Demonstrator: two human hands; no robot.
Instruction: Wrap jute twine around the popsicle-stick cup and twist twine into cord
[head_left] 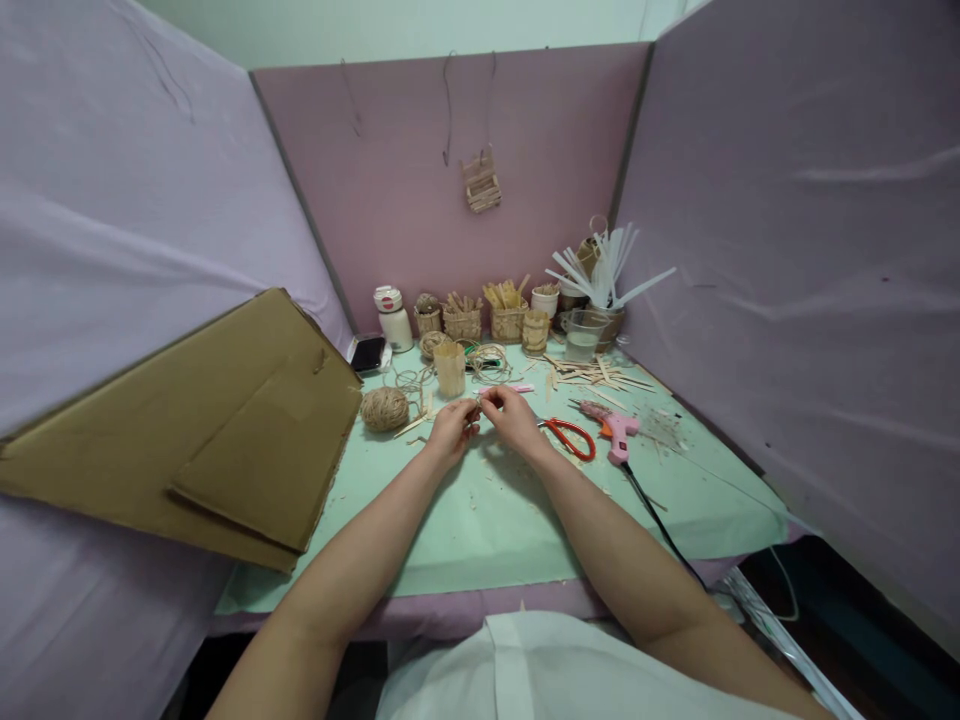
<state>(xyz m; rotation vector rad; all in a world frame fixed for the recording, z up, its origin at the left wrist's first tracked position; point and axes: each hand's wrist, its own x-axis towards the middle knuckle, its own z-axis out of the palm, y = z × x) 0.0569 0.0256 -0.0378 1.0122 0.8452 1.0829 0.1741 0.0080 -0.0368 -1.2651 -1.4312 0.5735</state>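
Note:
My left hand and my right hand meet over the middle of the table, fingertips pinched close together. Whatever lies between them is tiny and mostly hidden by the fingers. Just beyond stands a small cup of pale sticks. Close to my right hand lie red-handled scissors, and a pink strip rests behind it. A ball of twine sits to the left of my left hand, with thin wood strips between them.
A pink glue gun with a black cord lies at right. Scattered sticks and a clear cup are behind it. Stick-filled baskets, a white bottle and a phone line the back. A cardboard sheet leans at left.

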